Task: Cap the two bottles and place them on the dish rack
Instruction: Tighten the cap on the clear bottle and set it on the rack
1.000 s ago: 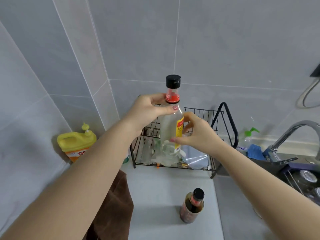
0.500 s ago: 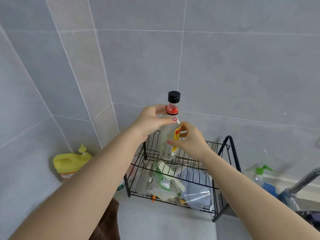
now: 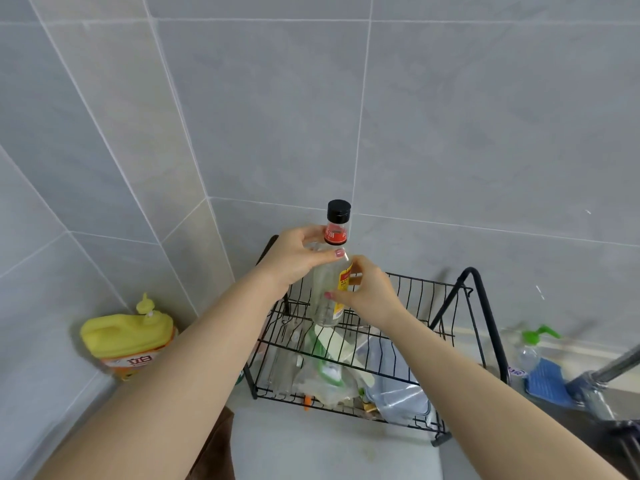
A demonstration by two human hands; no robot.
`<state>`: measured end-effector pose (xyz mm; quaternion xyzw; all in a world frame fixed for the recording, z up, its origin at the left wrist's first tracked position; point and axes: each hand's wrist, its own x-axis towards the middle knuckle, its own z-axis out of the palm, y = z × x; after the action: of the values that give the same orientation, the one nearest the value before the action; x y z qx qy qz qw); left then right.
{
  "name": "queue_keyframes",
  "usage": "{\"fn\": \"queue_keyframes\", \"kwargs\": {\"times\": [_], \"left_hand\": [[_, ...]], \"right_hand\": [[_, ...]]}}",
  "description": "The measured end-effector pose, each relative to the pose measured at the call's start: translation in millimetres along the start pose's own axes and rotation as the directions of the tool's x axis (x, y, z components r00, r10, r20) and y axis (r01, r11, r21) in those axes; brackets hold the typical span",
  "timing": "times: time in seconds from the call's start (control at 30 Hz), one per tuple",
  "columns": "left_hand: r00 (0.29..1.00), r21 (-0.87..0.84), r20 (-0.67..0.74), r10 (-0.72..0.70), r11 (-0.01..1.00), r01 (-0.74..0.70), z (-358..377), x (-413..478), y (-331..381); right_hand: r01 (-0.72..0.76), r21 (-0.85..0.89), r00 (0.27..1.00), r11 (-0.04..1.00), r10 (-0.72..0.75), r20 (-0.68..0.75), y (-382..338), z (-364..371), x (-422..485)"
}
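A clear glass bottle (image 3: pixel 325 299) with a black cap (image 3: pixel 339 209), a red neck band and a yellow label stands upright, its base at the top shelf of the black wire dish rack (image 3: pixel 419 289). My left hand (image 3: pixel 294 258) grips its shoulder just under the neck. My right hand (image 3: pixel 363 292) holds the body from the right, over the label. The second bottle is out of view.
A yellow detergent jug (image 3: pixel 126 337) stands at the left against the wall. The rack's lower shelf holds plastic bags and small items (image 3: pixel 346 368). A green pump bottle (image 3: pixel 530 344), a blue sponge (image 3: pixel 545 381) and a metal tap (image 3: pixel 609 372) sit at the right. Brown cloth (image 3: pixel 216 452) lies below my left arm.
Both hands carried the capped clear bottle from above the counter up and back onto the rack's top shelf. The small dark bottle on the counter has dropped out of view.
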<state>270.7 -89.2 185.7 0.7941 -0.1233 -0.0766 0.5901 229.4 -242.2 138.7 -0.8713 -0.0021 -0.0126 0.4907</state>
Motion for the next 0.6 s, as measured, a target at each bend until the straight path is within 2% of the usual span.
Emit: {"fn": "queue_keyframes", "kwargs": {"times": [0.27,0.6], "left_hand": [[0.997,-0.051,0.080,0.001,0.999,0.003,-2.4,1.5,-13.1],[0.994,-0.124,0.107,0.007,0.992,0.006,-1.0,-6.5,-17.8]], "right_hand": [[-0.003,0.023,0.999,1.000,0.003,-0.032,7.7,9.5,2.6],[-0.001,0.028,0.998,1.000,0.003,-0.058,9.6,14.4,-1.5]]}}
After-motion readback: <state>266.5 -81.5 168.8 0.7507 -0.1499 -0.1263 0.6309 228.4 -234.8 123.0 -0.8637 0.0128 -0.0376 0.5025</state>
